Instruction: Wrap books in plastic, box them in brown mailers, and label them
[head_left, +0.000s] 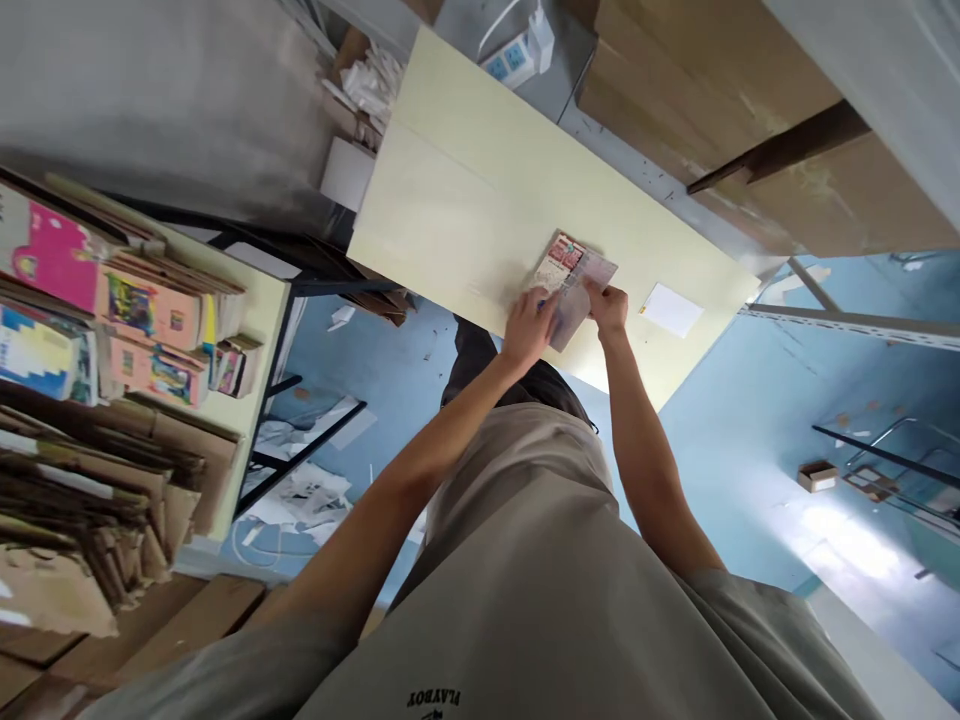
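A small open booklet with red-and-cream printing lies on the pale yellow table, tilted in view. Its greyish leaf or cover is spread to the right, partly lifted as far as I can see. My left hand rests on the lower left part of the booklet, fingers extended over the page. Between the thumb and curled fingers of my right hand is the right edge of the greyish leaf. A white card or pad lies to the right of my right hand, apart from it.
The pale table extends left and right of the booklet. Stacked books and folded cardboard fill the shelf at left. Large cardboard boxes and a power strip stand beyond the table. Papers litter the blue floor.
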